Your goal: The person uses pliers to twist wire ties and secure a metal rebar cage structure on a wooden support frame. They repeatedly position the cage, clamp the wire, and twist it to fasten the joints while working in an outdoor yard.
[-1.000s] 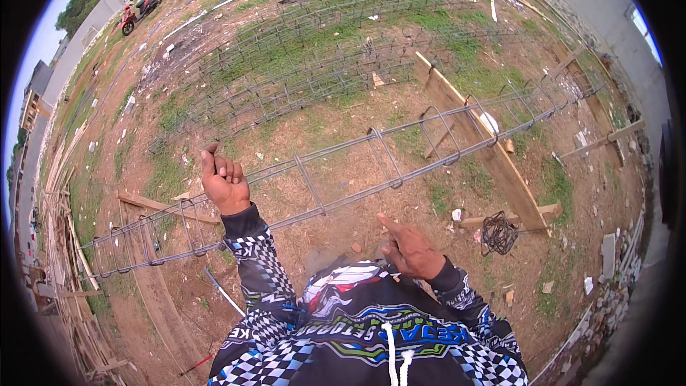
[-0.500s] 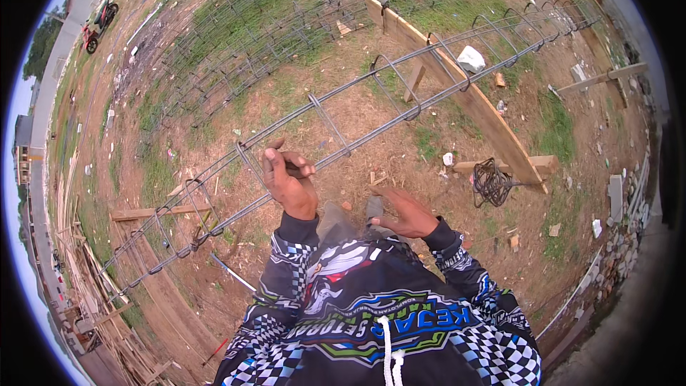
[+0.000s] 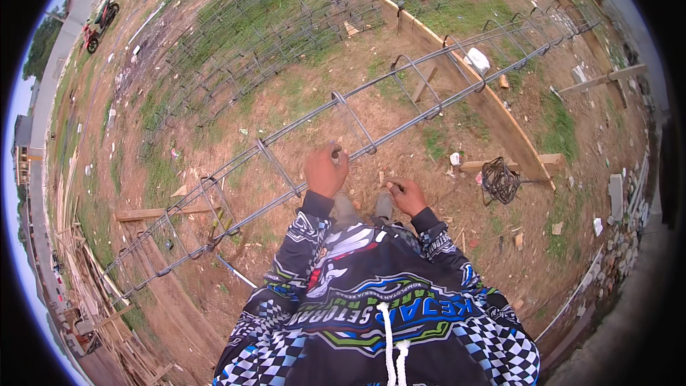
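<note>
A long cage of steel reinforcing bars with bent stirrups crosses in front of me from lower left to upper right. My left hand is raised beside the cage's near bar, its fingers curled inward and closed. Whether it holds anything small, I cannot make out. Lower and to the right, over the ground near my feet, is my right hand, apart from the cage. Its thumb and fingers are drawn together, and what they pinch, if anything, is hidden.
An upright wooden board stands under the cage on the right, with a coil of dark wire near its foot. A wooden crosspiece lies beneath the cage's left part. Steel mesh spreads beyond; a white lump sits near the board.
My left hand has moved right and away from the near bar, its fingers curling closed. My right hand, stretched out before, has drawn its fingers together. The view has shifted slightly.
</note>
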The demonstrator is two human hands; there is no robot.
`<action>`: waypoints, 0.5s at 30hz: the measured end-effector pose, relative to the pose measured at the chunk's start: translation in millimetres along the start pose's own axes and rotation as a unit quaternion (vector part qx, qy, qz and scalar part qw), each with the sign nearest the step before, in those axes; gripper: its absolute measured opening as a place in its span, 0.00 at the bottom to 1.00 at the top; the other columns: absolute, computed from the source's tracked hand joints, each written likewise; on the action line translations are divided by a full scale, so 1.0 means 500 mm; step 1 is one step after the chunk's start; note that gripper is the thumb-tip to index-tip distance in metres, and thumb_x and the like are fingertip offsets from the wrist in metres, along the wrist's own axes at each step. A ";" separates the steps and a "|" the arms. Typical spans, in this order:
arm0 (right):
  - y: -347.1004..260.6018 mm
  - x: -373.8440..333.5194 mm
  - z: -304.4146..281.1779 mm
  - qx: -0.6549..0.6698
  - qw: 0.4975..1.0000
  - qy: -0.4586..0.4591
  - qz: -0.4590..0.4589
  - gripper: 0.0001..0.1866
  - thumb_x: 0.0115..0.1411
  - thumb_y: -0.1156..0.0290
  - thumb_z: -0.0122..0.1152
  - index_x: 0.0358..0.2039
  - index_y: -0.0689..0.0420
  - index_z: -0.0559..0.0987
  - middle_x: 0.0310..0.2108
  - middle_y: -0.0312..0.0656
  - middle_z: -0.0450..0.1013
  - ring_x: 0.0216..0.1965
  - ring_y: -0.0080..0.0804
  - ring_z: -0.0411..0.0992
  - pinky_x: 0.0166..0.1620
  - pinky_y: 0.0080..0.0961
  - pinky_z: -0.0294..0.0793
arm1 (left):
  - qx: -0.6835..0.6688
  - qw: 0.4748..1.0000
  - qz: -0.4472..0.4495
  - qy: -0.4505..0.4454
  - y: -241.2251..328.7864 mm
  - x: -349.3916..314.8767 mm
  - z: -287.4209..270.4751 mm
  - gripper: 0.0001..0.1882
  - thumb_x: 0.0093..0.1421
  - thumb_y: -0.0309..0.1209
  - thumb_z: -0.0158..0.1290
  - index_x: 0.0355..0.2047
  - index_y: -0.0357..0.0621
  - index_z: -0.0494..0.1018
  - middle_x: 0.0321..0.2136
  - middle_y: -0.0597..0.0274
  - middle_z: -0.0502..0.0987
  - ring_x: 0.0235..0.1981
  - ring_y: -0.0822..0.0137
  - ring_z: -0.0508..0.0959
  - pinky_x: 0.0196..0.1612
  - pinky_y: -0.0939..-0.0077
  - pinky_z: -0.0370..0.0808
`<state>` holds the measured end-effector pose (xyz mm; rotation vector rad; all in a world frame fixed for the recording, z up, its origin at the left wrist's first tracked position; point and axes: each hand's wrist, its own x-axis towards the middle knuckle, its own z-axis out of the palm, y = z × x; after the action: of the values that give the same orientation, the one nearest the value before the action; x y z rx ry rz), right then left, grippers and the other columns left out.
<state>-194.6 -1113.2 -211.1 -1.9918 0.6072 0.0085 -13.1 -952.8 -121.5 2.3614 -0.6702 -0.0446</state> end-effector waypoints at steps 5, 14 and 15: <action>-0.075 0.075 0.063 0.090 0.992 0.083 -0.027 0.13 0.64 0.65 0.55 0.39 0.60 0.82 0.23 0.38 0.73 0.25 0.24 0.68 0.30 0.25 0.67 | -0.118 0.978 -0.074 -0.154 -0.074 0.057 0.080 0.14 0.58 0.37 0.57 0.36 0.38 0.81 0.26 0.54 0.81 0.26 0.61 0.79 0.33 0.66 0.74; -0.096 0.070 0.067 0.043 0.990 0.133 0.017 0.12 0.64 0.66 0.55 0.40 0.58 0.82 0.30 0.44 0.77 0.31 0.33 0.74 0.36 0.28 0.71 | -0.291 0.941 -0.098 -0.144 -0.076 0.089 0.152 0.10 0.58 0.31 0.57 0.35 0.37 0.79 0.24 0.56 0.81 0.25 0.68 0.80 0.30 0.72 0.75; -0.098 0.068 0.065 0.030 0.990 0.130 0.041 0.12 0.63 0.66 0.55 0.40 0.57 0.82 0.34 0.49 0.79 0.35 0.39 0.77 0.41 0.30 0.73 | -0.250 0.958 -0.055 -0.127 -0.049 0.083 0.136 0.09 0.58 0.30 0.56 0.35 0.38 0.79 0.24 0.55 0.81 0.26 0.65 0.81 0.31 0.71 0.75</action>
<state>-136.3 -1082.3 -195.0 -1.9218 0.8466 -0.2193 20.1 -997.8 -183.6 1.9125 -0.5652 -0.5144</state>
